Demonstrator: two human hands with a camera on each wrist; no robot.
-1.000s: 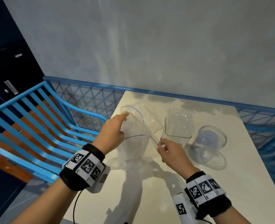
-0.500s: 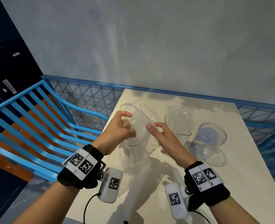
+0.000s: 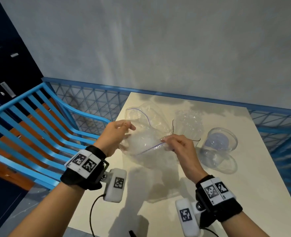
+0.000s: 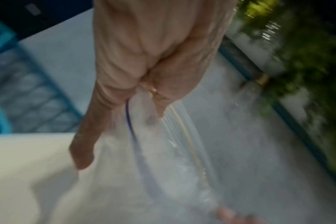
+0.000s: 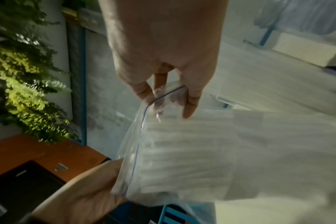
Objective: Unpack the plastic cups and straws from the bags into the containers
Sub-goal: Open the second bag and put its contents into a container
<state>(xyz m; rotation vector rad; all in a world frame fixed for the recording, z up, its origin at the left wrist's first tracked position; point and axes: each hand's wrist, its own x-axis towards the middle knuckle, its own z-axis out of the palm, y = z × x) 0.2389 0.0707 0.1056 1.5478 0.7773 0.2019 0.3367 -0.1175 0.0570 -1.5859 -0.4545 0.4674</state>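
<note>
1. Left hand (image 3: 117,132) pinches the left end of the bag (image 3: 144,142) mouth; its grip is closed on the film at centre frame.
2. Right hand (image 3: 179,144) pinches the right end of the same zip edge.
3. The bag hangs between both hands above the table (image 3: 158,211); the straws (image 5: 182,151) inside lie across the right-wrist view, at right angles to the zip line.
4. Containers: square one (image 3: 187,127) just right of the bag, round one (image 3: 220,142) further right. The right hand is nearer to them.
5. Judgement: the mouth must be parted next.
</note>
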